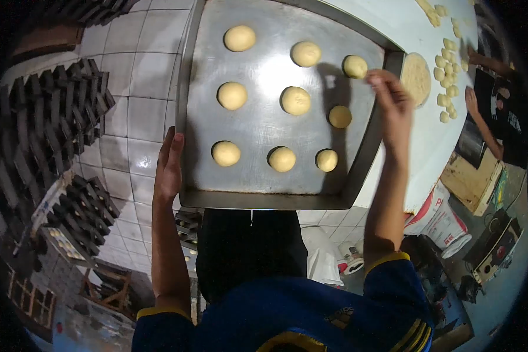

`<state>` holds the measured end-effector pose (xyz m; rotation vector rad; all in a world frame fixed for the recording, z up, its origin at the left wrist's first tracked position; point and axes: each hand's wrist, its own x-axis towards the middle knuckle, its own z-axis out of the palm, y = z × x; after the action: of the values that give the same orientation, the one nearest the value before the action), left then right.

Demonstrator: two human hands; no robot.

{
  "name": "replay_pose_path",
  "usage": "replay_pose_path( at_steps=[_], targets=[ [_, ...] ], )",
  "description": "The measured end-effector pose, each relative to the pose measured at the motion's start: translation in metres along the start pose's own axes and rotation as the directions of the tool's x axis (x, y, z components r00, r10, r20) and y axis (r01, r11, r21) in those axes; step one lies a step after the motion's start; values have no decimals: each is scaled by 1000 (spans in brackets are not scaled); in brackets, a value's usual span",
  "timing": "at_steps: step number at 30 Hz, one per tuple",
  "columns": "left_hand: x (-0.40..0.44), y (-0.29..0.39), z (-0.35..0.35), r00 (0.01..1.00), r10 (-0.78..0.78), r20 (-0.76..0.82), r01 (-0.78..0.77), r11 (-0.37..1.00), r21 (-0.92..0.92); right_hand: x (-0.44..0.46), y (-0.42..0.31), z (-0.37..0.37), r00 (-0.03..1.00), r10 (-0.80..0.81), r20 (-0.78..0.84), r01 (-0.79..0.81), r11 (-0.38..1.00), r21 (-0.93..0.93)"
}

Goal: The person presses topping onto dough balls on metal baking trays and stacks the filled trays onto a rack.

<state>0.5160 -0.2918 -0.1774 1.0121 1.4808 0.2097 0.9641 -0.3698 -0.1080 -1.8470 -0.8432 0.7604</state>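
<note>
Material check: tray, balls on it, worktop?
Tray: bare metal, likely steel or aluminum; dull grey, bright glare, darkened rim.
Balls: apparently raw dough; pale yellow, soft-looking, rounded, mostly smooth.
Worktop: smooth, white; laminate, painted board or stone, can't tell which.

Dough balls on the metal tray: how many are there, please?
9 dough balls, in far, middle and near rows, each with one left, centre and right. More may lie where the picture cuts off the tray.
</note>
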Motion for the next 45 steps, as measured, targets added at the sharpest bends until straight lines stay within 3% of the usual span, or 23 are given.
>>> replay_pose_path(
  at_steps=[2, 4, 6, 9, 11, 16, 21, 24, 26, 28, 30, 31, 33, 34, 37, 39, 40, 43, 45],
  targets=[
    [0, 0, 1, 1000, -11, -4, 11, 1000, -20, -21, -18, 60, 981, 68, 181, -66, 998, -17],
    [0, 0, 2, 999, -47, -22, 45, 997, -68, -29, -24, 112, 929, -249, 272, 311, 926, -213],
    [-1, 0, 4, 998, -67, -12, 65, 992, -108, -28, -23, 147, 840, -431, 329, 524, 801, -290],
    [-7, 39, -3, 979, 40, 201, -38, 999, -14, -29, -17, 178, 777, -515, 363, 625, 699, -347],
    [-7, 35, -1, 980, 52, 192, -51, 999, -13, -25, -6, 188, 705, -581, 407, 709, 577, -405],
    [-4, 23, 3, 997, 45, 65, -45, 999, -3, -31, 3, 184, 663, -580, 474, 749, 530, -398],
    [-4, 33, -2, 981, 32, 191, -25, 999, -35, -59, -1, 166, 656, -412, 633, 751, 440, -492],
    [-5, 31, 0, 980, 36, 195, -31, 999, -29, -60, -6, 147, 636, -399, 661, 753, 508, -418],
    [-3, 25, 2, 989, 31, 147, -31, 1000, 0, -44, -13, 117, 702, -470, 535, 706, 555, -439],
    [-2, 19, 2, 994, 21, 103, -24, 999, 25, -17, -10, 70, 898, -413, 152, 432, 762, -482],
    [0, 14, 2, 997, 11, 73, -15, 999, 51, 18, 14, 2, 870, -469, -156, 267, 711, -651],
    [2, 12, 1, 998, 8, 63, -12, 998, 60, 32, 31, -38, 848, -478, -230, 186, 673, -716],
    [2, 9, 1, 999, 0, 48, -3, 998, 67, 46, 62, -99, 909, -302, -288, -92, 527, -845],
    [3, 7, 1, 999, -5, 40, 2, 997, 73, 46, 60, -107, 925, -199, -323, -170, 543, -822],
    [4, 5, 0, 1000, -6, 25, 4, 997, 82, 52, 67, -121, 948, -77, -308, -218, 548, -808],
    [3, 6, 0, 1000, 0, 22, -2, 996, 85, 55, 72, -128, 962, -215, -168, -86, 345, -935],
    [3, 7, 1, 1000, 0, 22, -2, 996, 85, 54, 72, -131, 962, -213, -171, -90, 344, -935],
    [2, 7, 1, 1000, 1, 22, -3, 996, 89, 58, 71, -141, 938, -260, -228, -100, 427, -899],
    [2, 8, 0, 1000, 4, 25, -7, 996, 92, 62, 65, -144, 934, -115, -339, -165, 702, -693]
  ],
)
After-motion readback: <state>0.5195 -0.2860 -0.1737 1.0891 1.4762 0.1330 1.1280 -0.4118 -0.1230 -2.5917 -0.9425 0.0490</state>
